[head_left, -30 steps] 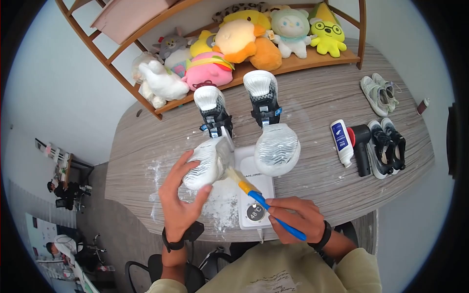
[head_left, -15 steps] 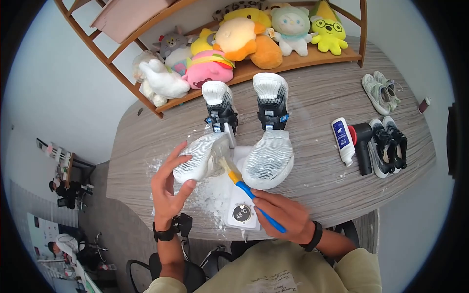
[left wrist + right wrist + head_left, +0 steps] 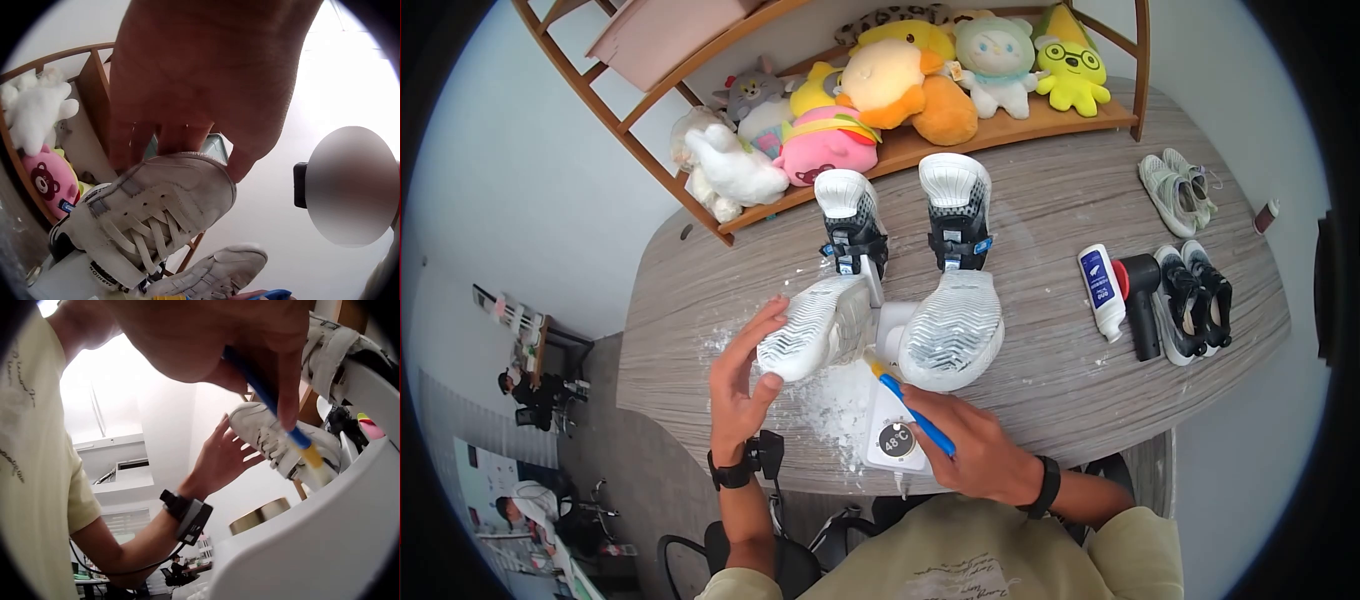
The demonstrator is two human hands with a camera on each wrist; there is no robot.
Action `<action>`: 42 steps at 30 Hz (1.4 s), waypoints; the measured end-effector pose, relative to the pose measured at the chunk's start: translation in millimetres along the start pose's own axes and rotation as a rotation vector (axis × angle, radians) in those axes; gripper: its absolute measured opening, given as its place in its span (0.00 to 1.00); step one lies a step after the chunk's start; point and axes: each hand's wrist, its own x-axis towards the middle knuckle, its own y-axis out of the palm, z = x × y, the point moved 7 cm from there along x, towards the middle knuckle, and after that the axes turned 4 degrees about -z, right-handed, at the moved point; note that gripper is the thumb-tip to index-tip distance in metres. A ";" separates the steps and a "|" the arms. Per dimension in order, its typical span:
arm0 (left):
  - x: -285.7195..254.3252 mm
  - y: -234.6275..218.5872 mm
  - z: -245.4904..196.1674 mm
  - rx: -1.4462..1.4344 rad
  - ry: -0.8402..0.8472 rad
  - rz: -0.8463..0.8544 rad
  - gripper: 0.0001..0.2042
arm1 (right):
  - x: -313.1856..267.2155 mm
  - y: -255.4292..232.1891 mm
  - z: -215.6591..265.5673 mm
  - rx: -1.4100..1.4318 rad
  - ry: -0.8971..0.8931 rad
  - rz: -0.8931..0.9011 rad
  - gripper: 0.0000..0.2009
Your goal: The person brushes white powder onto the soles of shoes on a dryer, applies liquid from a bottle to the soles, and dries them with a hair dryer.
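My left hand (image 3: 740, 390) grips the toe end of a white laced sneaker (image 3: 805, 330) whose sole faces up, thumb near the toe and fingers along the outer edge. My right hand (image 3: 975, 450) holds a paintbrush (image 3: 930, 430) with a blue handle and yellow collar. The pale bristles (image 3: 320, 475) reach the sneaker's inner side. Beside it, a second white sneaker (image 3: 955, 325) stands sole-up over a white stand (image 3: 883, 418) with a round display reading 48°C. In the left wrist view, the gripped sneaker's laces (image 3: 150, 234) show.
White residue (image 3: 830, 410) speckles the wood-grain table. Behind the sneakers stand two black-and-white strapped forms (image 3: 852, 225). Plush toys (image 3: 885, 80) fill a wooden shelf. At right are a white bottle (image 3: 1102, 290), a black handheld device (image 3: 1142, 310) and other shoes (image 3: 1195, 300).
Both sneakers and the stand have swung leftward, and both hands have moved left with them. The brush has shifted lower along the sneaker's inner side since half a second ago.
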 end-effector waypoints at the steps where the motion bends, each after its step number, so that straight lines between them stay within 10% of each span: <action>1: 0.4 0.6 1.2 0.003 0.006 0.002 0.31 | -2.3 -0.8 1.5 -0.002 0.016 0.007 0.32; 16: 1.4 1.7 0.1 -0.029 0.077 -0.041 0.29 | 3.1 32.8 -39.7 -0.128 0.251 0.238 0.35; 42: -11.4 18.3 -19.8 0.170 0.061 -0.176 0.27 | 23.6 -45.6 13.8 0.245 -0.111 -0.056 0.24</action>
